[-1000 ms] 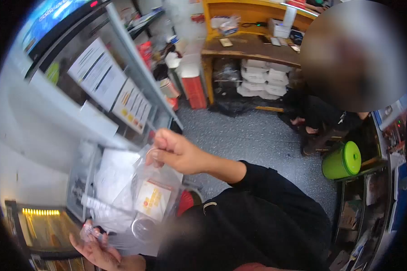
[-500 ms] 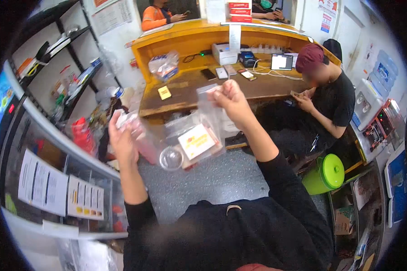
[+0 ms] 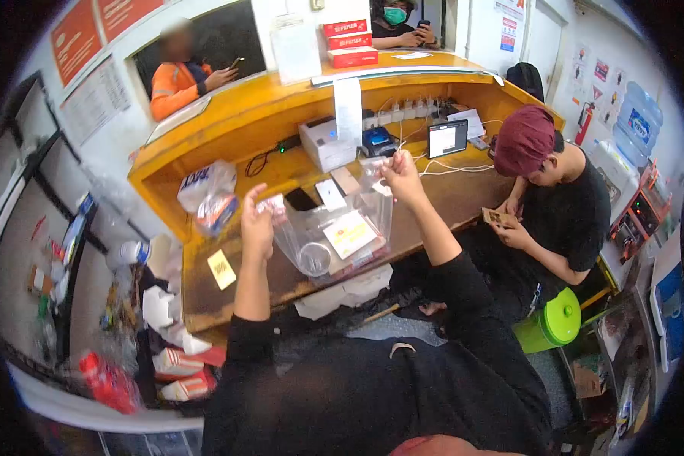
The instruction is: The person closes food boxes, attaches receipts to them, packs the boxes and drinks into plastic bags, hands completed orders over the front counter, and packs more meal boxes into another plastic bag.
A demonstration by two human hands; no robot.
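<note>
A clear plastic bag [image 3: 290,237] hangs between my two hands over the counter's front edge. My left hand [image 3: 257,228] is closed on its left side, where a crumpled pinkish-white bit shows by the fingers. Pinching the bag's upper right corner is my right hand [image 3: 403,181]. Inside the bag lies a flat white packet with yellow and orange print [image 3: 351,233], tilted, over other reddish items that I cannot make out. A round clear plastic lid or cup [image 3: 314,259] sits at the bag's lower left.
On the wooden counter [image 3: 448,194] are phones [image 3: 329,194], a label printer [image 3: 328,144], a small laptop [image 3: 448,138], a yellow card [image 3: 222,270] and a bagged pack [image 3: 208,196]. A seated person [image 3: 562,190] holds a phone at right, near a green bin [image 3: 551,323]. Two people stand beyond the counter.
My view has turned left and toward the counter. The bag is now spread wider between my hands and hangs nearer the counter, with the packet and round container still in it.
</note>
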